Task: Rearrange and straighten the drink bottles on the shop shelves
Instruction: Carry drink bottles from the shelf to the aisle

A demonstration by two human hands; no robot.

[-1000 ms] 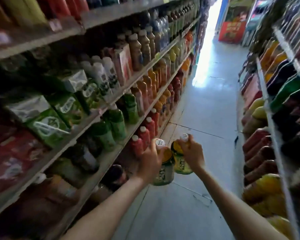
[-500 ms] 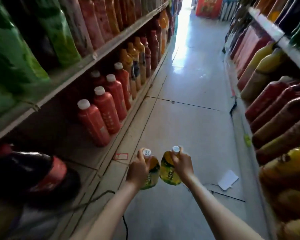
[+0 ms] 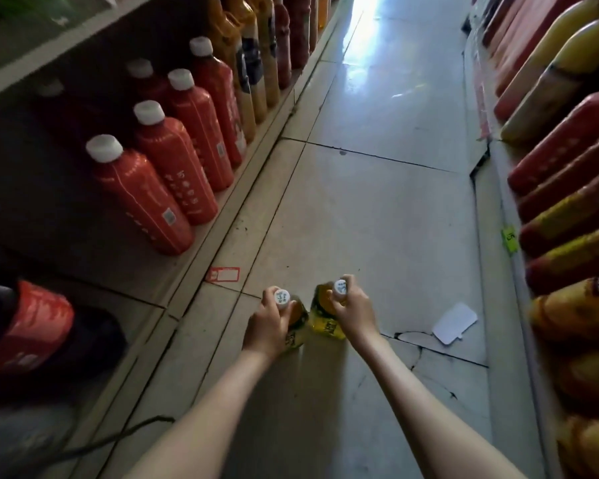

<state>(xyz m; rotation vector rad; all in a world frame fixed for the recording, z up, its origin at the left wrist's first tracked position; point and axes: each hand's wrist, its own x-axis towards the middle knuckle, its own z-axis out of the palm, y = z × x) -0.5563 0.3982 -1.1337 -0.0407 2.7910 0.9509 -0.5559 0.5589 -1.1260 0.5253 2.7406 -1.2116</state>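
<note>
My left hand [image 3: 268,323] grips the neck of a yellow-labelled drink bottle [image 3: 296,328] with a white cap. My right hand [image 3: 355,309] grips the neck of a second, matching bottle [image 3: 322,321]. Both bottles are upright, side by side and almost touching, low over the tiled aisle floor [image 3: 360,202]. To the left, on the bottom shelf [image 3: 201,250], stands a row of red bottles with white caps [image 3: 146,198].
A large dark bottle with a red label [image 3: 38,326] lies at the near left on the bottom shelf. A red price tag [image 3: 222,274] and a white card [image 3: 454,323] lie on the floor. Red and yellow bottles [image 3: 567,188] fill the right-hand shelves. A dark cable [image 3: 118,440] crosses the floor.
The view has dropped from the upper shelves to the bottom shelf and floor. Both hands have lowered the two bottles close to the floor, still gripping them by the necks.
</note>
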